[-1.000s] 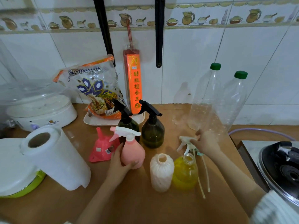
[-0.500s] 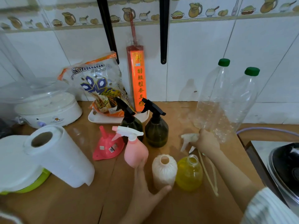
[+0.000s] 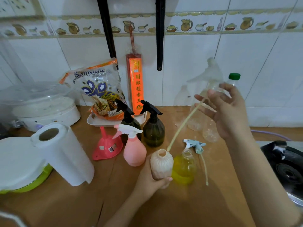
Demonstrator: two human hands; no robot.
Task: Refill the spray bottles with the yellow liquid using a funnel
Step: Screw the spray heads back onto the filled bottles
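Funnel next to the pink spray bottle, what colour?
Pink-red funnel, seen in the head view.

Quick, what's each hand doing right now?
Left hand: grips the open cream bottle.
Right hand: holds the white spray head, its tube reaching down to that bottle.

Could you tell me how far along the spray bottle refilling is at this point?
Early to midway. The clear bottle holds yellow liquid, its blue-white sprayer lying beside it. The left hand grips the open cream bottle, while the right hand holds a white spray head aloft, tube end at the cream bottle's rim. The red funnel sits unused; three capped bottles wait.
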